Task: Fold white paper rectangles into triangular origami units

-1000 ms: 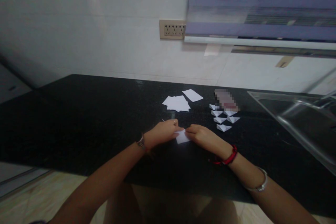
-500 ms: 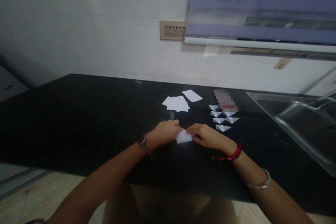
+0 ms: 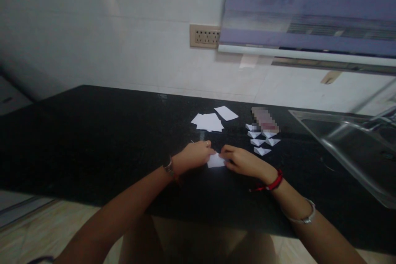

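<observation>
A small piece of white paper (image 3: 215, 162) lies on the dark countertop (image 3: 102, 144) between my two hands. My left hand (image 3: 198, 152) is closed on its left side, the fingertips near its top edge. From the right, my right hand (image 3: 239, 159) pinches the upper right part, its fingers bent. Where the fingers cover the paper, its folds are hidden. Right of my right hand sit several folded white paper boats (image 3: 262, 151), grouped close together. Beyond my hands lies a loose pile of white paper sheets (image 3: 210, 122), with a single sheet (image 3: 226, 113) apart from it.
A blurred-out flat rectangular object (image 3: 265, 119) lies behind the folded pieces. On the right, a metal sink (image 3: 349, 140) with a faucet is set into the counter. A wall socket (image 3: 204, 36) and a purple striped blind (image 3: 297, 12) are on the wall behind.
My right hand has shifted very slightly at the paper's right edge, its fingers a little more bent. Both hands stay on the paper; the view has moved a little.
</observation>
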The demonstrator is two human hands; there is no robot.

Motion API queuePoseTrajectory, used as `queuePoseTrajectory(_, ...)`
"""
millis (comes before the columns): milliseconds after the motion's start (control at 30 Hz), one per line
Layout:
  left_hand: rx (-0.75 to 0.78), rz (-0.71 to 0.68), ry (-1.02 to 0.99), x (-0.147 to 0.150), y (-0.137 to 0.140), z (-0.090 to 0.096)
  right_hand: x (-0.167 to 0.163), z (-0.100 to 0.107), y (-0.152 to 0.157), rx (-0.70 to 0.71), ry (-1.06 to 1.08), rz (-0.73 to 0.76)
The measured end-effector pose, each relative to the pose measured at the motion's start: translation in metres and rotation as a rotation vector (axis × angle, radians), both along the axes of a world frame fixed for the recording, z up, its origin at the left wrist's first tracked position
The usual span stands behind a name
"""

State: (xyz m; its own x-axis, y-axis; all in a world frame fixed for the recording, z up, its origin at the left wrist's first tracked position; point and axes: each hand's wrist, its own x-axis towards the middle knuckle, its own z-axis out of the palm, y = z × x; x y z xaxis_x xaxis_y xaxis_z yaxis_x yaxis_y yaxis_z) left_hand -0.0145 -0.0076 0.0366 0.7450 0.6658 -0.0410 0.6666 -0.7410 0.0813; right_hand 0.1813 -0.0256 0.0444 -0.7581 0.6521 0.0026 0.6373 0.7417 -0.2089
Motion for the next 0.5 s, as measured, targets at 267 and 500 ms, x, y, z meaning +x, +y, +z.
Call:
queuePoseTrajectory(267,0.006,0.007,0.003,0.0006,0.0010,-0.0021,0.0019,-0.0013,0.0031,0.028,-0.022,-0.010)
queuePoseTrajectory(500,0.026,0.050,0.019,0.0018,-0.0007,-0.0016,0.0018,0.0065,0.0009,0.091,-0.172,-0.016)
